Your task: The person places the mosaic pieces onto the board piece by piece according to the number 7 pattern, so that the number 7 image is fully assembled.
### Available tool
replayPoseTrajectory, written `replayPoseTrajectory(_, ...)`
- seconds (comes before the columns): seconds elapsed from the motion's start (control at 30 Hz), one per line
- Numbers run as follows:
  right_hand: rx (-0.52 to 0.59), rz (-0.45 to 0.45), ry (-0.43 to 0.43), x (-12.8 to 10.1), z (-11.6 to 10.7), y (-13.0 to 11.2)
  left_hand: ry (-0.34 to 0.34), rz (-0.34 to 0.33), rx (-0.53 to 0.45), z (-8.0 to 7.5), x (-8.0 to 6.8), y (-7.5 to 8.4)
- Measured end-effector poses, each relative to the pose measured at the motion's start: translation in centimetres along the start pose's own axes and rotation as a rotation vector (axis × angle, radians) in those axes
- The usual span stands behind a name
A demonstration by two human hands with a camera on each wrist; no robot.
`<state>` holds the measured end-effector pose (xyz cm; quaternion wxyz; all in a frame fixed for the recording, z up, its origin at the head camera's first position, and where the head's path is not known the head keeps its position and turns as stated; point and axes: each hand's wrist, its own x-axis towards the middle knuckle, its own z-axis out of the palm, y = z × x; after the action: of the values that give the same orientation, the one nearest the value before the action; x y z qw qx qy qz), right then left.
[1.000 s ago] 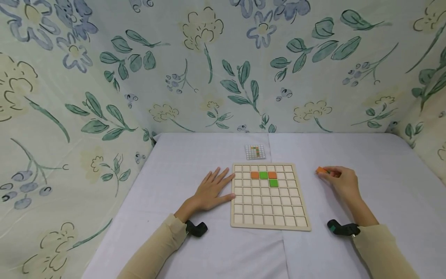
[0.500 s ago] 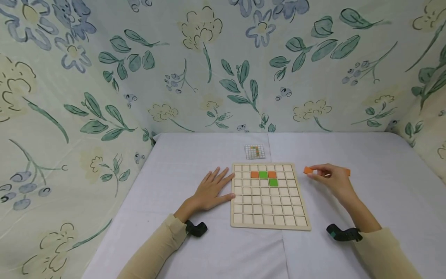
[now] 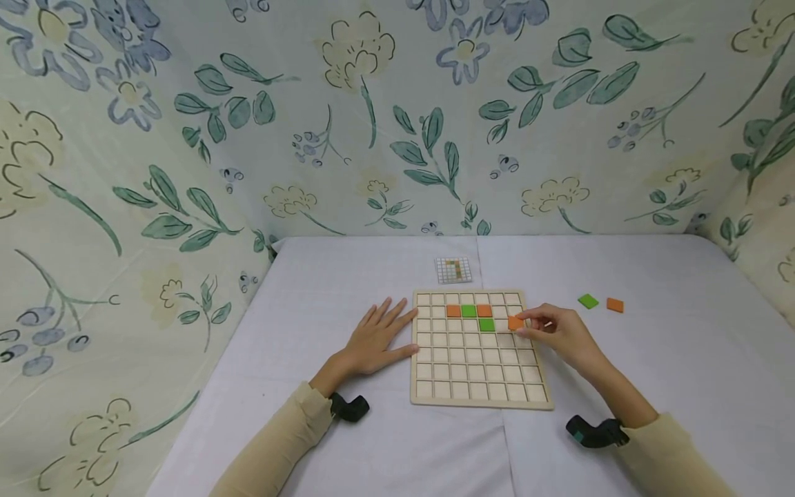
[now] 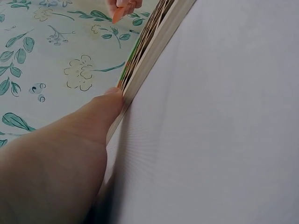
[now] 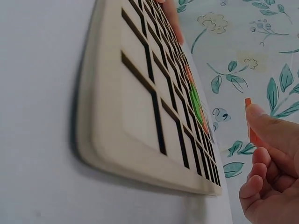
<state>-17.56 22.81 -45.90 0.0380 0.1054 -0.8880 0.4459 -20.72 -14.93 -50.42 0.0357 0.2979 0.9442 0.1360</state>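
A wooden grid board (image 3: 478, 393) lies on the white table; in its upper rows sit two orange tiles (image 3: 454, 311) and two green tiles (image 3: 487, 324). My right hand (image 3: 555, 333) pinches another orange tile (image 3: 515, 322) just above the board's right side, next to the lower green tile. From the right wrist view, that orange tile (image 5: 249, 122) stands on edge between thumb and fingers over the board (image 5: 140, 116). My left hand (image 3: 379, 336) lies flat on the table, fingers spread, with the thumb (image 4: 100, 114) against the board's left edge (image 4: 149, 56).
A small pattern card (image 3: 454, 270) lies behind the board. A loose green tile (image 3: 587, 301) and a loose orange tile (image 3: 615, 305) rest on the table to the right. Floral cloth walls close in the table at the back and sides.
My right hand has carried the orange tile leftward from the table's right side to over the board. The two loose tiles it had covered now show. The left hand has stayed put.
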Motion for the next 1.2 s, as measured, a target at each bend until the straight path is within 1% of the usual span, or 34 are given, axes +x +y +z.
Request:
replayPoseTrajectory(0.17,0.031,0.009,-0.045,0.0,1.1,-0.3,0.000,-0.002,-0.001,0.0,0.0,-0.1)
replayPoseTrajectory(0.4,0.079,-0.032,-0.083,0.0,2.1,-0.8,0.008,0.005,-0.008,-0.1,-0.1,0.0)
replayPoseTrajectory(0.57,0.093,-0.044,-0.110,0.1,2.7,-0.8,0.002,0.003,-0.010,-0.1,-0.1,0.0)
replayPoseTrajectory(0.7,0.082,-0.041,-0.119,0.2,3.1,-0.8,-0.004,-0.001,-0.002,-0.1,0.0,0.0)
replayPoseTrajectory(0.93,0.046,-0.048,-0.136,0.4,3.6,-0.6,0.006,0.004,-0.002,0.1,0.1,0.0)
replayPoseTrajectory(1.2,0.047,-0.067,-0.152,0.7,3.7,-0.5,0.011,0.006,-0.006,0.0,0.1,0.0)
